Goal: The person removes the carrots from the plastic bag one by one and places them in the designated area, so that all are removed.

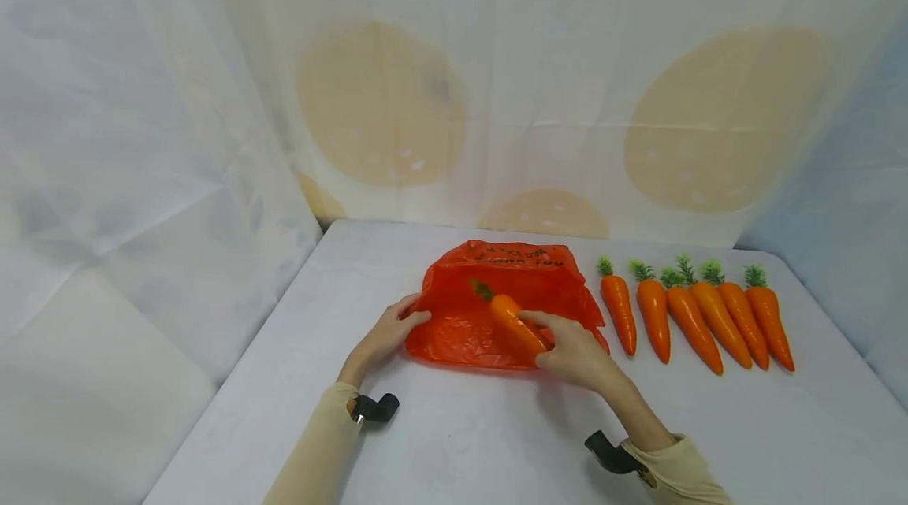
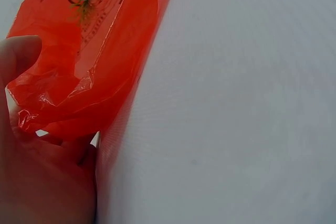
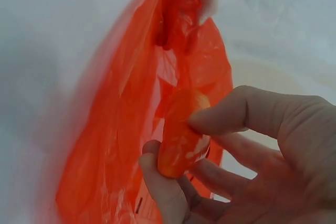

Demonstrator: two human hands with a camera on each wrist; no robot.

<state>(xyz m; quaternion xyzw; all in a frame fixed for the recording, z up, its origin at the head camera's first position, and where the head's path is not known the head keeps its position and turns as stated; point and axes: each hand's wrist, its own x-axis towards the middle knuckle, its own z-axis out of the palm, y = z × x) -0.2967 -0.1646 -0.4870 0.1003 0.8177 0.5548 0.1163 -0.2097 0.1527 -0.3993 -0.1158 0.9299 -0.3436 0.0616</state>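
Observation:
A red plastic bag [image 1: 461, 332] lies on the table with its mouth facing me and dark printing on its far side. My left hand [image 1: 388, 332] holds the bag's left edge; in the left wrist view the thumb stands apart while the other fingers [image 2: 50, 139] are partly hidden by the plastic. Between thumb and fingers of my right hand [image 1: 576, 349] is the thick orange body of a carrot [image 1: 512, 319], pinched near its lower end. Its green top [image 1: 481, 289] points up and left into the bag's mouth. In the right wrist view the carrot [image 3: 181, 129] looks glossy.
Several more carrots [image 1: 656, 320] with green tops lie in a row to the right of the bag. The white table [image 1: 454, 434] meets a patterned cloth [image 1: 539, 135] behind, with pale sheets at both sides. A black wrist camera [image 1: 376, 408] sits on the left wrist.

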